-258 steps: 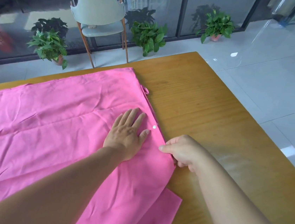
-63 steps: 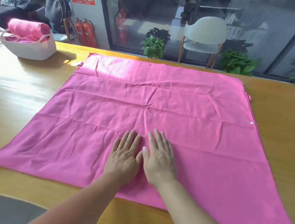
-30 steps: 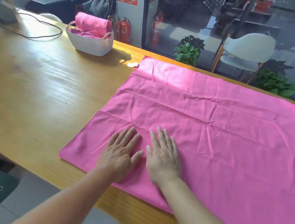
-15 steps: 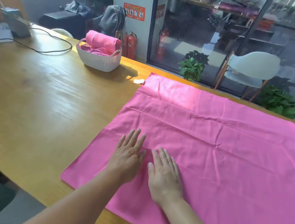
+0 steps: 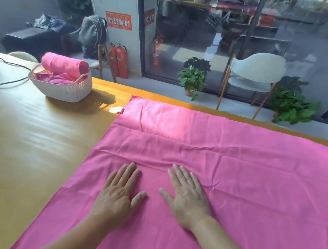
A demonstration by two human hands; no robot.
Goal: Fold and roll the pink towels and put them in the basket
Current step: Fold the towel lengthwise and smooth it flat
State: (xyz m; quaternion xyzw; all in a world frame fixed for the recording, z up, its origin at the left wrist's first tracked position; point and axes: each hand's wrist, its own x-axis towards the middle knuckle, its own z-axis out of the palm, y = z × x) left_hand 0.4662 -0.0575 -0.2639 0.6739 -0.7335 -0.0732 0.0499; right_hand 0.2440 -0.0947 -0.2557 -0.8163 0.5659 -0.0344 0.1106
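Both the left hand (image 5: 118, 194) and the right hand (image 5: 186, 196) lie flat with fingers straight and slightly spread near the lower-left edge of the spread pink towel (image 5: 235, 173), whose breadth runs rightward, the white basket (image 5: 64, 90) sitting upper left, nearer the left hand.

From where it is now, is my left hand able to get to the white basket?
Probably yes: the left hand lies flat on the pink towel, and only bare table lies between it and the basket, though it looks a long stretch.

Pink towel (image 5: 225, 172) looks like thin smooth cloth, slight sheen, creased. Desk (image 5: 23, 149) is glossy varnished wood. Basket (image 5: 64, 90) at its far edge is matt woven-look plastic.
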